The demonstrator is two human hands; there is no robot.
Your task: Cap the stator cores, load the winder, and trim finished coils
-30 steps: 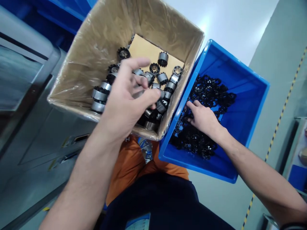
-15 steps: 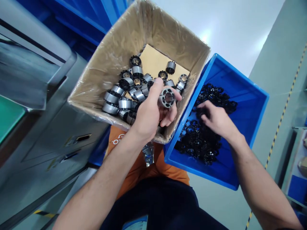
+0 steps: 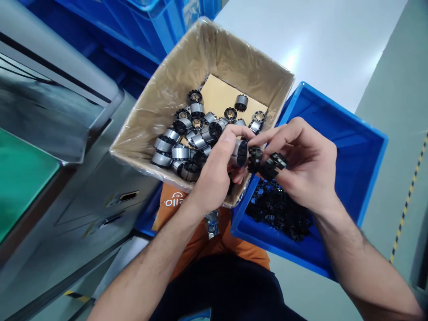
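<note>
At my far left is a green panel (image 3: 26, 178), and beside it a grey cabinet (image 3: 96, 191). Next comes the box (image 3: 160, 100), lined with clear plastic. Inside it many cores (image 3: 181, 154), silver on the side and black at the ends, lie in a loose heap, and a tan sheet (image 3: 217, 93) shows behind them.

Over the right part of this box is my left grip (image 3: 216, 176). It is closed around one core (image 3: 236, 154), with the thumb on the near side and the fingers curled behind and below. The core lies almost sideways: its long axis goes from left to right, and its black end is turned to my right hand.

Directly to the right of this end is the first ring (image 3: 254, 159), black and toothed, roughly in line with the core. It is very near to the end, but I cannot tell if the two touch. Beside it, a little lower and more tilted, is the second ring (image 3: 273, 166).

My right grip (image 3: 307, 160) is the nearer one to both rings. Its thumb and bent fingers are pinched on the second ring, while the fingertips reach over to the first ring. This hand is above the blue bin (image 3: 354, 156), where a dark pile of rings (image 3: 281, 209) lies on the bottom.
</note>
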